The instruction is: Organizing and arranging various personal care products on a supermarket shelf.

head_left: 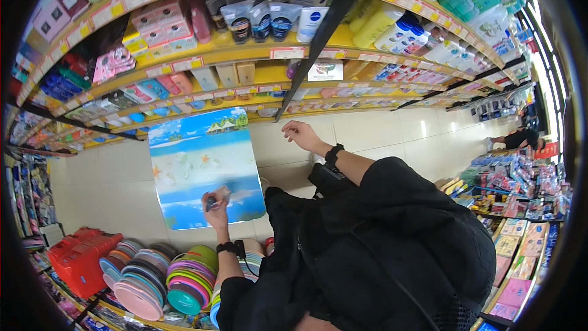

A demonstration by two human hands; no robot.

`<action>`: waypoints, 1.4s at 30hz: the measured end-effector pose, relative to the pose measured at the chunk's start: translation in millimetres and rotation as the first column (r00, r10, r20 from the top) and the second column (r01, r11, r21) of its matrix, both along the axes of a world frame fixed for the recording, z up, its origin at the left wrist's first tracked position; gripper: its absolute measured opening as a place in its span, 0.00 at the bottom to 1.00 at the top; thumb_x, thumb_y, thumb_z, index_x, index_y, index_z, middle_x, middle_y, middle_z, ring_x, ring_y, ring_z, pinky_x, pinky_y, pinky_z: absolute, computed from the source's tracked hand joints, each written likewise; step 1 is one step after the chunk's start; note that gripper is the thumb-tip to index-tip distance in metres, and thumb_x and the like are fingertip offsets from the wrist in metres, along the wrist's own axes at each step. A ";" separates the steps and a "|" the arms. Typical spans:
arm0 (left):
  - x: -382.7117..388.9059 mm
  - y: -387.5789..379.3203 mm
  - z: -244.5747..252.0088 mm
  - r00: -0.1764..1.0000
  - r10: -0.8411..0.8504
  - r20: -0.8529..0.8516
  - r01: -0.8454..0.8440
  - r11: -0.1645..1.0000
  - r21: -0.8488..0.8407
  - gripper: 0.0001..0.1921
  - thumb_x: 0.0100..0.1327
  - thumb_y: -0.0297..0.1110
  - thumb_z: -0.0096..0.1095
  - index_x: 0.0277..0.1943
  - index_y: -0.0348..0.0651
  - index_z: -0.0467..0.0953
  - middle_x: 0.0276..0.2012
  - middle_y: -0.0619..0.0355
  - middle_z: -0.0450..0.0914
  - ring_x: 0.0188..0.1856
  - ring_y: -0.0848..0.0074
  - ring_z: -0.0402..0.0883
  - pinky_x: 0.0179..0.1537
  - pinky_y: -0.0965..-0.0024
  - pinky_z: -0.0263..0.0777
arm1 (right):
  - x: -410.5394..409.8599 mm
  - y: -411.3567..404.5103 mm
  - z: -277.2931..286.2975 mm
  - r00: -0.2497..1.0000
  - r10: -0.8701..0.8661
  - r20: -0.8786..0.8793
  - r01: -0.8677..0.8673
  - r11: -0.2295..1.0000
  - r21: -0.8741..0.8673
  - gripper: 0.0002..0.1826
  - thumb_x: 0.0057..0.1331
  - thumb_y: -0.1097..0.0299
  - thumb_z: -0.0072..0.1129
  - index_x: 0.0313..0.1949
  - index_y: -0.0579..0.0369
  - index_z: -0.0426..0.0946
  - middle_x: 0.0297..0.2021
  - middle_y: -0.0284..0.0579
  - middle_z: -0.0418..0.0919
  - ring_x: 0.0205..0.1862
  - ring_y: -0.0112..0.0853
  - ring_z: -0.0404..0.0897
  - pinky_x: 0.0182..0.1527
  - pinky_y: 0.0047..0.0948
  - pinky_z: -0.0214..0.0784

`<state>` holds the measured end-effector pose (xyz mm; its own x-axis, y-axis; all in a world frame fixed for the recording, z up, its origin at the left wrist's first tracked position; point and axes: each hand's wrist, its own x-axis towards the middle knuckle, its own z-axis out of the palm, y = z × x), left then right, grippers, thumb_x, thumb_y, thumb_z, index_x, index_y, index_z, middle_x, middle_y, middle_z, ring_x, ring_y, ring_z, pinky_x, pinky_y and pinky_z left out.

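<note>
My left hand (215, 209) grips a small bottle (223, 192) with a dark part showing by the fingers; motion blur hides its details. Both are over the near part of a rectangular board (204, 161) with rounded corners, printed with a beach scene; it looks like a small tabletop, its support hidden. My right hand (301, 135) hangs in the air to the right of the board, fingers loosely bent and nothing seen in them. Black bands circle both wrists.
Store shelves (257, 50) of bottles, tubes and boxes rise in front. Stacked plastic basins (142, 280) and red packages (82, 257) stand on the left behind the board. Pale floor tiles (386, 140) run right, towards a crouching person (519, 139) and a goods display (510, 184).
</note>
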<state>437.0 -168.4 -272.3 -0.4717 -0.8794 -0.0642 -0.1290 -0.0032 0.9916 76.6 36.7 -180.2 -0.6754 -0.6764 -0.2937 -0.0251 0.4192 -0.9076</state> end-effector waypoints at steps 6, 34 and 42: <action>-134.9 66.5 159.1 0.882 -0.359 0.305 0.439 0.861 -0.257 0.35 0.43 0.28 0.79 0.57 0.40 0.72 0.46 0.55 0.79 0.46 0.71 0.79 0.50 0.69 0.73 | -45.4 44.3 34.1 0.994 0.037 -0.099 -0.049 0.992 -0.115 0.09 0.68 0.71 0.51 0.43 0.61 0.77 0.29 0.42 0.81 0.32 0.26 0.80 0.37 0.26 0.74; -462.8 179.0 378.3 0.884 -0.451 0.121 0.416 0.644 -0.642 0.30 0.50 0.26 0.74 0.57 0.40 0.69 0.43 0.58 0.79 0.41 0.78 0.78 0.45 0.72 0.73 | -164.0 122.6 190.8 0.961 0.044 -0.274 -0.196 0.807 -0.557 0.41 0.65 0.70 0.61 0.72 0.54 0.48 0.63 0.57 0.62 0.47 0.35 0.82 0.51 0.32 0.73; -484.8 165.9 361.6 0.941 -0.328 0.081 0.277 0.611 -0.742 0.24 0.53 0.32 0.74 0.49 0.35 0.69 0.41 0.53 0.76 0.42 0.71 0.76 0.45 0.67 0.72 | -176.8 116.0 202.1 0.973 -0.036 -0.227 -0.107 0.802 -0.587 0.36 0.64 0.71 0.60 0.69 0.55 0.54 0.54 0.53 0.71 0.40 0.33 0.82 0.43 0.29 0.75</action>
<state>-47.8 -2.5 89.3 -0.6998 -0.4286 0.5715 0.0699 0.7551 0.6519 -100.3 152.7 21.9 -0.6445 -0.6933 0.3224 -0.2538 -0.2038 -0.9455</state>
